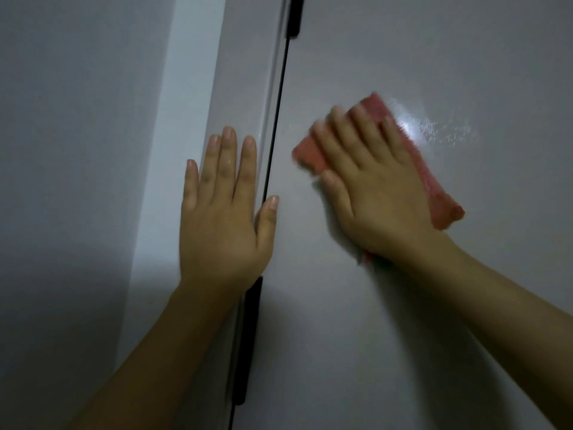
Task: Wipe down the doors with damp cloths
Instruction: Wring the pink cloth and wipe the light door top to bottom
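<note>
Against the right door (403, 305), the flat right hand (381, 193) presses a soft, limp pink cloth (434, 184); left hand (221, 212) rests flat, holding nothing.

No text, label, brand, number or sign can be read anywhere in the view.
</note>
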`<state>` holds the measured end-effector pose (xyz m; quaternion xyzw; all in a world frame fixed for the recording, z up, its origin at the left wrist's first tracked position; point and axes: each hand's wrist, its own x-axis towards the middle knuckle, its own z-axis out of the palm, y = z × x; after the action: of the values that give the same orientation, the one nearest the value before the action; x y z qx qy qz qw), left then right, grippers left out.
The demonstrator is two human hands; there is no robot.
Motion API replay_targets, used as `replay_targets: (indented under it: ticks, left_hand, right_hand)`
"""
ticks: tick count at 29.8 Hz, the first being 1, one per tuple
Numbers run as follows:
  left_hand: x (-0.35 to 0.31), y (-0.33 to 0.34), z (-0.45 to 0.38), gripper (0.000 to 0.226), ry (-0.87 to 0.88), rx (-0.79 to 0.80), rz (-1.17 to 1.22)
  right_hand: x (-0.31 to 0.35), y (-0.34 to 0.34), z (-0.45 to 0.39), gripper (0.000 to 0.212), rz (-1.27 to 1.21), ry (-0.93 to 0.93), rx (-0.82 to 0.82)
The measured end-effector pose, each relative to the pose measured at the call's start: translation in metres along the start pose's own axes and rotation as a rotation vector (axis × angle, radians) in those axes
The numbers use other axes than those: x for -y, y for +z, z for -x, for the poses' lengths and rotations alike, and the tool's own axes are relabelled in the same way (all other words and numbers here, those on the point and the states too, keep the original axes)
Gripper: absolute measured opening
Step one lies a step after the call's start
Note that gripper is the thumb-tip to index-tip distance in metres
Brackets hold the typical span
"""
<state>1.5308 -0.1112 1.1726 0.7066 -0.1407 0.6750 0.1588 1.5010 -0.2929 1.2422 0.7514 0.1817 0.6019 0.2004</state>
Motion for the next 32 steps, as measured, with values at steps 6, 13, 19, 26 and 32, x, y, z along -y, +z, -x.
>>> replay_targets:
  ticks: [6,13,19,26,32]
  left_hand:
    - [0.002,0.0,0.001,0.071,0.029,-0.015,0.01]
    - [0.001,-0.001,0.0,0.078,0.014,0.012,-0.028]
    - [0.0,-0.005,-0.001,0.079,0.015,0.048,-0.026]
    - [-0.014,-0.005,0.002,0.078,-0.029,0.058,-0.036]
    - [-0.06,0.01,0.007,0.065,0.079,0.081,0.098]
  right_hand:
    - [-0.034,-0.003,0.034,0.054,0.058,-0.514,0.144]
    - [0.0,0.005,0.009,0.054,0.043,0.04,0.002]
    - [-0.045,-0.006,0.013,0.052,0.072,-0.273,0.069]
    - [-0.028,-0.002,0.015,0.054,0.053,0.09,-0.003]
    - [-0.096,-0.014,0.024,0.053,0.113,-0.121,0.056]
